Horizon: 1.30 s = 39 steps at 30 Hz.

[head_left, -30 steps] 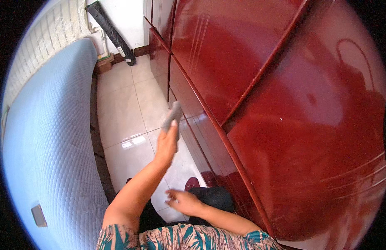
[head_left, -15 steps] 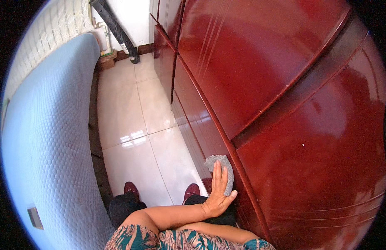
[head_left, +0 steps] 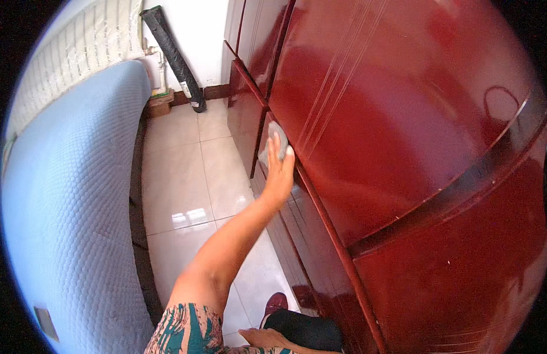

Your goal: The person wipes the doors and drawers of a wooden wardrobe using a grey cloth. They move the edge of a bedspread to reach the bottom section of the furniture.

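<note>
My left hand point(head_left: 278, 166) reaches forward with its arm stretched out, pressing a grey cloth point(head_left: 277, 137) against the dark red, glossy cabinet point(head_left: 368, 118). Its fingers lie long over the cloth, with the thumb to the right. Hand and cloth are on the lower front panel, just below a raised trim strip point(head_left: 321, 203) that runs along the cabinet. At the lower edge, part of my right hand point(head_left: 264, 338) shows close to my body and knee; its fingers are mostly hidden.
A bed with a light blue quilted cover point(head_left: 79, 194) stands on the left. Pale floor tiles point(head_left: 176, 183) lie between it and the cabinet. A black wrapped roll point(head_left: 174, 59) leans on the far wall, near pipes. My dark red shoe point(head_left: 276, 302) stands beside the cabinet base.
My left hand has slid the cloth forward along the lower panel, away from my body, and the arm has straightened. The view has shifted, and part of my right hand now shows.
</note>
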Available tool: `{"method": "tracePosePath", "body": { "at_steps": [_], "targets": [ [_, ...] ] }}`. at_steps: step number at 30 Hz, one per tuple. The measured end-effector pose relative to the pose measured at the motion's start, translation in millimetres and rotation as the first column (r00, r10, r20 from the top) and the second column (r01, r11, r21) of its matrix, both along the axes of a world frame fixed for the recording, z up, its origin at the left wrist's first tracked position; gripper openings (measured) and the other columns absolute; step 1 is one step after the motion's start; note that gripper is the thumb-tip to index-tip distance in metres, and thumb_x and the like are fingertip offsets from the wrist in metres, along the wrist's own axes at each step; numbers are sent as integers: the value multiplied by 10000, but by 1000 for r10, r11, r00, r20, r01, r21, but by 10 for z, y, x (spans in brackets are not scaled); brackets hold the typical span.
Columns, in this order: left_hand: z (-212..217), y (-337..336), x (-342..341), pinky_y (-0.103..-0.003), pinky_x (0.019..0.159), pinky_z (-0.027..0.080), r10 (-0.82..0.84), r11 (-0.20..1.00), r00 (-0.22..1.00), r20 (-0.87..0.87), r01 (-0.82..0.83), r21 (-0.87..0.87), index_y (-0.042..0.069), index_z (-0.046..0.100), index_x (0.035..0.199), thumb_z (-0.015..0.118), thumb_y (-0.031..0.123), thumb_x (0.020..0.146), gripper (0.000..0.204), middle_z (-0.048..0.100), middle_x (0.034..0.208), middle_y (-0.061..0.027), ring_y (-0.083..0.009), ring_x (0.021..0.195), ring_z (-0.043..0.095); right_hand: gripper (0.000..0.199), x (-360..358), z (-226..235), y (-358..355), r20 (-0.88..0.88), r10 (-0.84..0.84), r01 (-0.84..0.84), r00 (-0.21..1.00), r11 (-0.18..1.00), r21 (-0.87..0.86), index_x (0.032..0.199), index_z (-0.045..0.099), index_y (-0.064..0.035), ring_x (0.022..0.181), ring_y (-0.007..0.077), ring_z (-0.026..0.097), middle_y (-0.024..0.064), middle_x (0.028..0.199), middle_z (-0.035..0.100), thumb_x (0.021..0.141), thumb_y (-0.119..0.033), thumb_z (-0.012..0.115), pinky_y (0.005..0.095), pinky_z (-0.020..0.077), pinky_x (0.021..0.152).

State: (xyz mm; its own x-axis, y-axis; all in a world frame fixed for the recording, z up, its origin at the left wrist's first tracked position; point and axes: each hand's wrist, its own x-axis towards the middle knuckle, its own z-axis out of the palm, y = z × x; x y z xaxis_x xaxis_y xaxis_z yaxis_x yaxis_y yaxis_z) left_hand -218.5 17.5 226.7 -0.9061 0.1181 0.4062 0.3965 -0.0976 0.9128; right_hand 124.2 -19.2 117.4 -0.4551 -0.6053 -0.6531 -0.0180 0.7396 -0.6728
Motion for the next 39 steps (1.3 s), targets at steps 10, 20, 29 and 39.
{"method": "tracePosePath", "body": {
  "at_steps": [10, 20, 29, 39],
  "targets": [
    [-549, 81, 251, -403, 1141, 40, 43, 998, 993, 107, -38, -50, 97, 31, 1480, 304, 449, 967, 679, -26, 1529, -189, -317, 1418, -28, 398, -123, 282, 12, 20, 32, -34, 999, 995, 95, 1291, 423, -71, 1050, 378, 567, 231, 1142, 563, 955, -264, 332, 466, 498, 794],
    [-834, 122, 2545, -544, 1104, 80, -257, 955, 927, -274, 200, -219, 180, 4, 1485, 447, 433, 928, 755, -78, 1517, -218, -398, 1402, -42, 456, 541, -1217, -63, -349, -214, 241, 913, 970, 35, 1265, 487, -96, 1046, 369, 567, 184, 1207, 559, 895, -345, 395, 426, 466, 860],
    [-401, 90, 514, -404, 1139, 44, 81, 996, 995, 55, -79, -27, 23, 83, 1465, 340, 404, 971, 674, 22, 1525, -210, -324, 1417, 12, 395, 76, 22, 16, -199, 0, 0, 980, 1000, -1, 1255, 439, -89, 801, 378, 641, 231, 921, 622, 931, -305, 372, 469, 518, 599],
    [-1395, 76, -50, -359, 1136, 128, 67, 997, 948, 311, -73, 7, -10, 134, 1449, 347, 373, 969, 650, 133, 1512, -199, -295, 1406, 122, 350, 132, -9, 74, -186, -111, 104, 976, 993, -50, 1182, 443, -53, 802, 387, 641, 248, 881, 609, 933, -289, 372, 492, 518, 602]
  ]
}}
